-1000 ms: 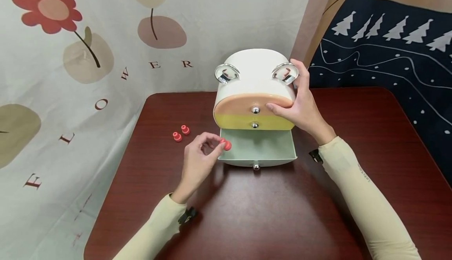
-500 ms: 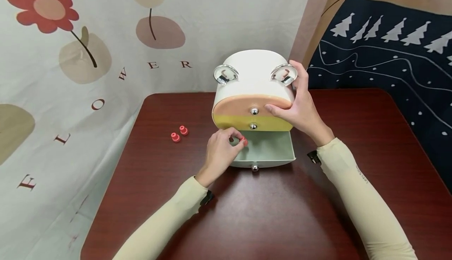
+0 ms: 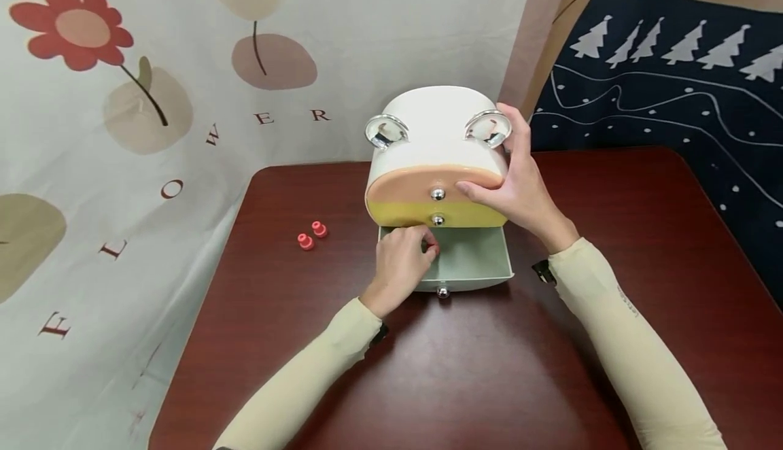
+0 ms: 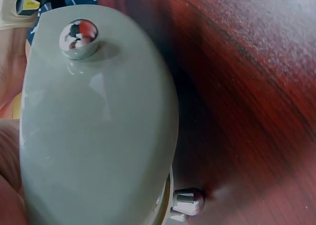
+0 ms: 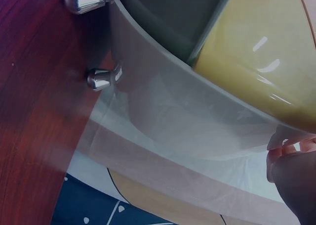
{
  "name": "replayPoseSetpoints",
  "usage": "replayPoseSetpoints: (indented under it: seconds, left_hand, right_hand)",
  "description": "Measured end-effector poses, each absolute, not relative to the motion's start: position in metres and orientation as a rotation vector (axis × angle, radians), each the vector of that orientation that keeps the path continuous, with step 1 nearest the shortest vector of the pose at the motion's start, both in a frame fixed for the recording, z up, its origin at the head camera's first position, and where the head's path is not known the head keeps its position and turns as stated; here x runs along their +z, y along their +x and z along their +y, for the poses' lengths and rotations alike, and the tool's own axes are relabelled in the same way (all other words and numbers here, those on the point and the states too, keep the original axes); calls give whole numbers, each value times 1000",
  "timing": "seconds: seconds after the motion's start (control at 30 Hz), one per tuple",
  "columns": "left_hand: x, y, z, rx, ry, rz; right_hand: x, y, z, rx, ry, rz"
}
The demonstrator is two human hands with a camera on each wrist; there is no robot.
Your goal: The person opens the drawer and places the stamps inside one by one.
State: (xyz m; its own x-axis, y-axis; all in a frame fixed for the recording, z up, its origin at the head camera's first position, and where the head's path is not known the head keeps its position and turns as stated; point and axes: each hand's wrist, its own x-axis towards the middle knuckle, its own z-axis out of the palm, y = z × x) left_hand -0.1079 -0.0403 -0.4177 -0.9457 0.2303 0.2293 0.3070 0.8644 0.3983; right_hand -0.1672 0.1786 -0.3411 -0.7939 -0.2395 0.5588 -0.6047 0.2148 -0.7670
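A small white chest of drawers (image 3: 439,107) with a rounded top stands on the table. Its lowest drawer, pale green (image 3: 474,253), is pulled out. Inside that drawer my left hand (image 3: 400,266) pinches a small red pawn-shaped peg, of which only a sliver shows past the fingertips. My right hand (image 3: 526,185) grips the chest's right side, thumb on the orange top drawer (image 3: 404,185), the other fingers behind the side wall. The green drawer front (image 4: 98,126) with its silver knob (image 4: 79,38) fills much of the left wrist view.
Two more red pegs (image 3: 306,241) stand on the dark red wooden table (image 3: 489,375), left of the chest. Silver round ears (image 3: 387,130) stick up from the chest, and silver feet (image 5: 101,79) carry it. Printed cloths (image 3: 367,35) hang behind the table.
My left hand has moved right from the drawer's left edge, over it and down inside with the red peg. The right hand keeps its grip on the chest.
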Motion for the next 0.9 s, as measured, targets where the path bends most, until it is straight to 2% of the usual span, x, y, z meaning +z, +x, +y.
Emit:
replayPoseSetpoints:
  seconds: [0.57,0.9]
  left_hand:
    - [-416,-100,-49,-761,-382,-2818]
    - [-415,-86,-75,-1020,-421,-2479]
  right_hand:
    - [-338,-167,174,1600,838,-2153]
    - [-340,-167,181,1577,812,-2169]
